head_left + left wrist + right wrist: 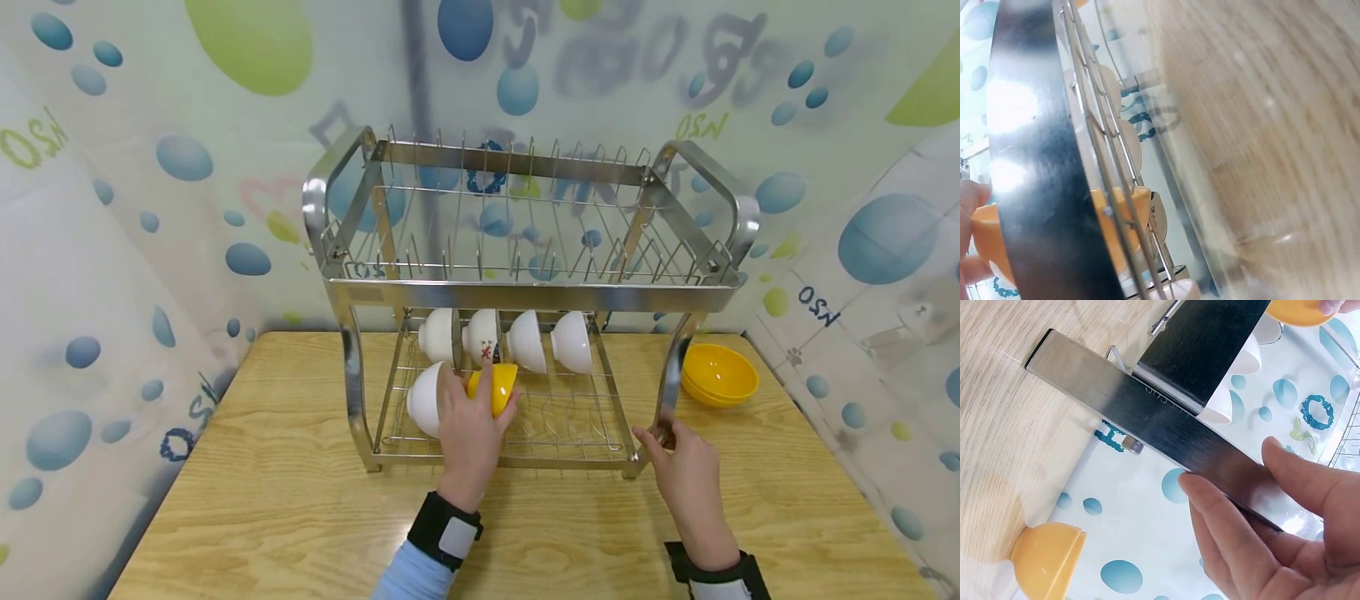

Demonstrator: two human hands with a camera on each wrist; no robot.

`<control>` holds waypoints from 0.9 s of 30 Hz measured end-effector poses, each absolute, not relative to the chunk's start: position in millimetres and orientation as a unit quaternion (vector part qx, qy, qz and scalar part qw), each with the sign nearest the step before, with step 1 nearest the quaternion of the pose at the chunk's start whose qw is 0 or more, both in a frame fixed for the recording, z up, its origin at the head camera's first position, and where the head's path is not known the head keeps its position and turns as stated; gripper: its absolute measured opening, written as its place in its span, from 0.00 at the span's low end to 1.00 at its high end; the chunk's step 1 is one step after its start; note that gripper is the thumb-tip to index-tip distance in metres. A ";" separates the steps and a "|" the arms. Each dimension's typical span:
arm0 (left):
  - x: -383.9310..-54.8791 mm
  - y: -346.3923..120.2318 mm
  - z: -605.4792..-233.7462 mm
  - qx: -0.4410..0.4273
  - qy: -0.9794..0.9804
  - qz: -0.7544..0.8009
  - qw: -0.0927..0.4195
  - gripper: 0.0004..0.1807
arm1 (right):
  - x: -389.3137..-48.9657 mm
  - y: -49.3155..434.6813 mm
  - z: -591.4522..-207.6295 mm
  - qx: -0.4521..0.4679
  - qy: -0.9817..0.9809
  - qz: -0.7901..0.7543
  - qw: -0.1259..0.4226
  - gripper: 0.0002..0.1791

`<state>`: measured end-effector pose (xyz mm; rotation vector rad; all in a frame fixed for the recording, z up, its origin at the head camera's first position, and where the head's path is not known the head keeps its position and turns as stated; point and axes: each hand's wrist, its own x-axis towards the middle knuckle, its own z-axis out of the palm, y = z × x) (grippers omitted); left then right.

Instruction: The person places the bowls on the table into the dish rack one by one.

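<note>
My left hand (471, 433) holds a yellow bowl (504, 387), tipped on its side, on the lower tier of a metal two-tier dish rack (540, 296). Just left of it, partly behind the fingers, a white bowl (423, 400) stands on edge. In the left wrist view the yellow bowl (1124, 215) shows behind the rack's wires and front bar, with fingertips at its side. My right hand (686, 479) grips the front right leg of the rack. Thumb and fingers lie on either side of that metal leg (1204, 450) in the right wrist view.
Behind the held bowl, several white bowls (572, 343) stand on edge in a row. The rack's upper tier (487, 225) of upright wires overhangs them. Yellow stacked bowls (720, 375) sit on the wooden table (262, 500) right of the rack. A patterned sheet (187, 275) closes off the back.
</note>
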<state>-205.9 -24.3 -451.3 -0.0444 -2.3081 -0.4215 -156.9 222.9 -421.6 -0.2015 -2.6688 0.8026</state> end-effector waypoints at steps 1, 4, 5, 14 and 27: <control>-206.3 -24.4 -452.1 -0.017 -0.908 -0.166 0.384 0.34 | -156.8 223.1 -421.6 -0.071 -0.941 0.283 0.172 0.13; -206.9 -24.2 -454.2 -0.016 -0.911 -0.175 0.372 0.34 | -157.0 223.1 -421.4 -0.073 -0.941 0.283 0.169 0.13; -207.0 -24.1 -454.6 -0.015 -0.912 -0.179 0.370 0.34 | -156.8 223.2 -421.3 -0.072 -0.941 0.284 0.168 0.13; -207.9 -24.7 -459.0 0.005 -0.907 -0.201 0.370 0.32 | -157.2 222.7 -421.6 -0.072 -0.939 0.287 0.174 0.12; -203.0 -26.2 -454.1 0.019 -0.917 -0.260 0.303 0.35 | -155.9 222.8 -421.0 -0.081 -0.940 0.287 0.167 0.13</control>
